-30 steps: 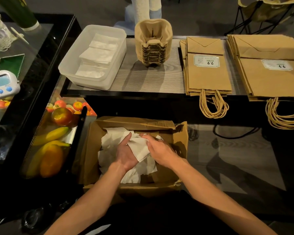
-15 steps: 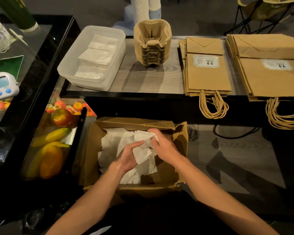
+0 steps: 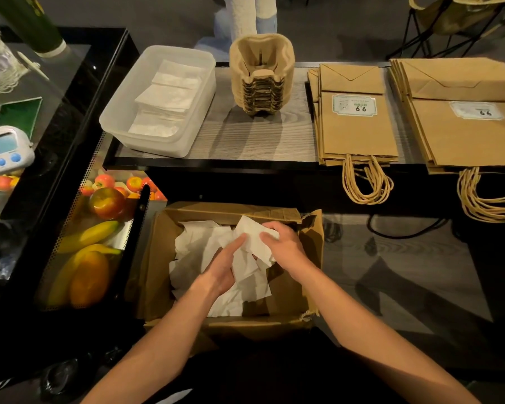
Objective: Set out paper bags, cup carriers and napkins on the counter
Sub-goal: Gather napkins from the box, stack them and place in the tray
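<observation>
Both hands are down in an open cardboard box (image 3: 158, 258) near the bottom centre, which holds a loose heap of white napkins (image 3: 196, 252). The right hand (image 3: 287, 247) pinches one crumpled napkin (image 3: 252, 236) at its far right edge, thumb on top and fingers curled behind it, lifting it a little above the heap. The left hand (image 3: 220, 271) lies against that napkin's left side with its fingers fairly straight and pointing far-right, the tips touching the paper; whether its thumb grips anything beneath cannot be told. On the counter (image 3: 245, 138) beyond the box, a clear plastic tub (image 3: 120, 123) at the left holds flat folded napkins (image 3: 165, 102). Just right of it stands a nested stack of cup carriers (image 3: 261, 77). Further right lie two flat stacks of paper bags, a smaller one (image 3: 359, 135) and a larger one (image 3: 467, 141) at the right edge, each with a label on top and its twisted handles hanging over the counter's near edge. Left of the box, fruit (image 3: 107, 202) sits in a display case, and a white timer (image 3: 3, 150) rests at the far left.
</observation>
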